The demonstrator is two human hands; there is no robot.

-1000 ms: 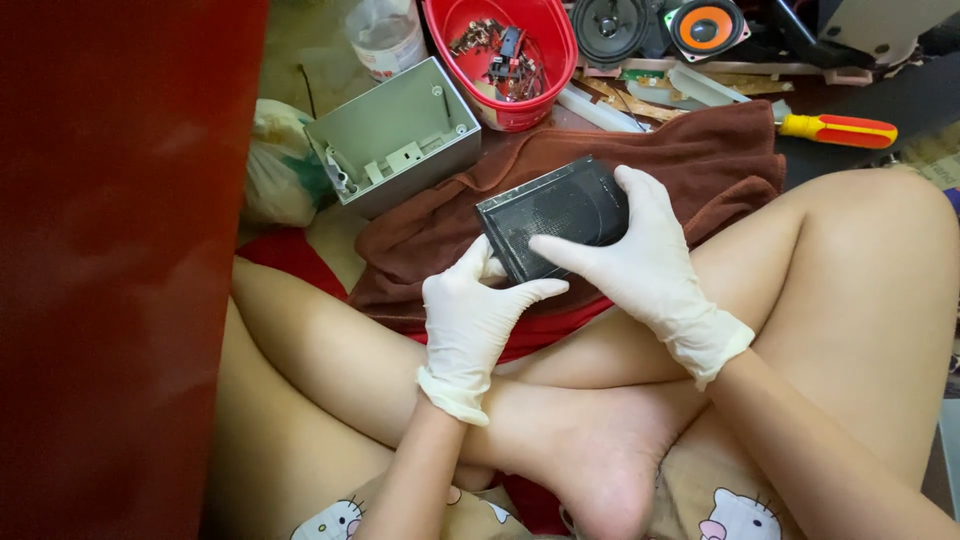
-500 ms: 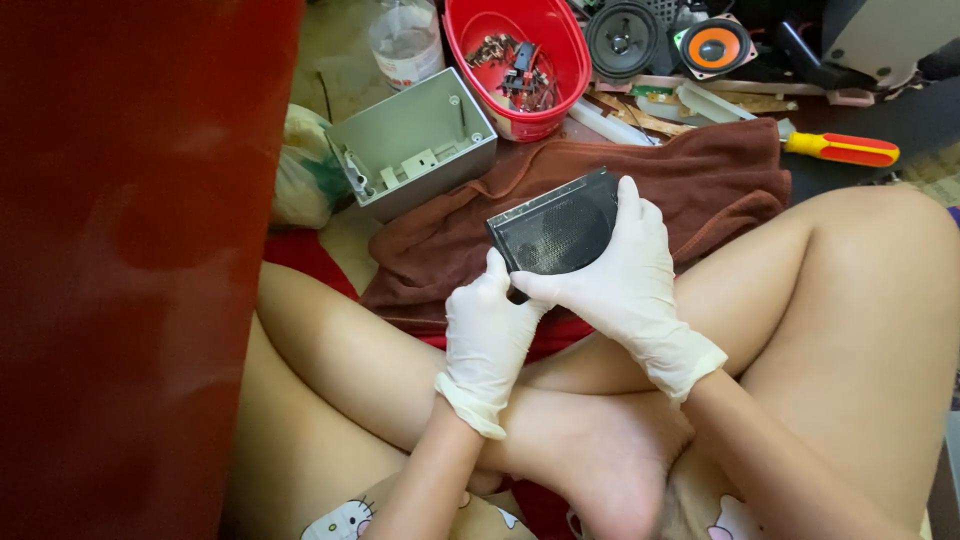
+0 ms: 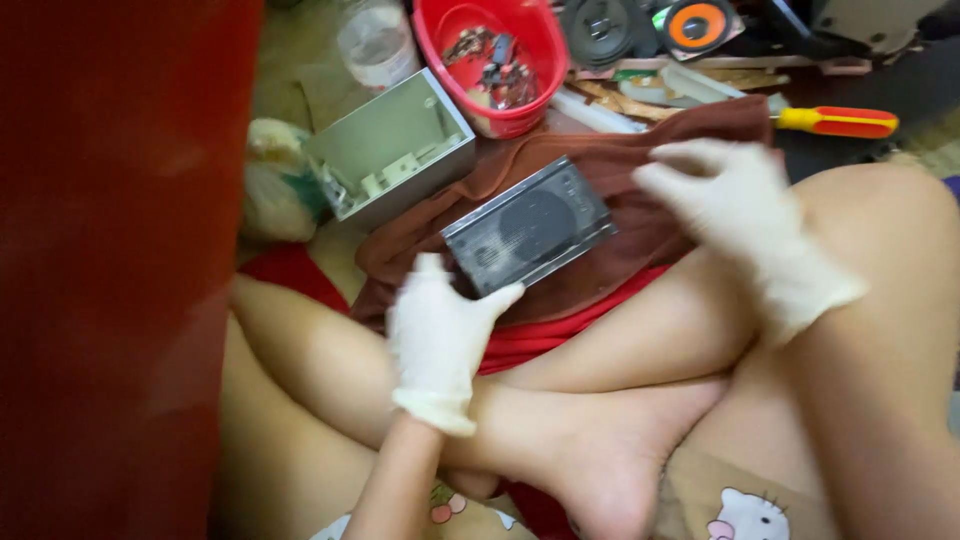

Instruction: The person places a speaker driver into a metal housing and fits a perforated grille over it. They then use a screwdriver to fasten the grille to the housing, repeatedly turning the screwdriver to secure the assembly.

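The left hand (image 3: 440,335), in a white glove, sits at centre frame with its fingers closed on the lower left corner of a flat dark speaker panel (image 3: 530,226), holding it tilted above a brown cloth (image 3: 640,200). The right hand (image 3: 735,215), also gloved, hovers right of centre with its fingers spread loosely and nothing in its grasp, just clear of the panel's right end; motion blur softens its outline. A broad red surface (image 3: 110,270) fills the whole left side of the frame. The brown cloth spreads across the upper middle, over a strip of red fabric (image 3: 540,340) and the person's crossed bare legs. At upper centre stands a red plastic bowl (image 3: 455,30) holding a small heap of dark and metallic parts, too small to tell apart. Just left of it and lower lies an open grey box housing (image 3: 395,150), tipped on its side, with a few small white fittings along its lower inner edge. A clear plastic bottle (image 3: 375,40) stands at the top, left of the bowl. Two round loudspeakers, one dark (image 3: 600,25) and one orange-centred (image 3: 697,25), lie at the top edge, and a screwdriver with a red and yellow handle (image 3: 840,121) rests at upper right.
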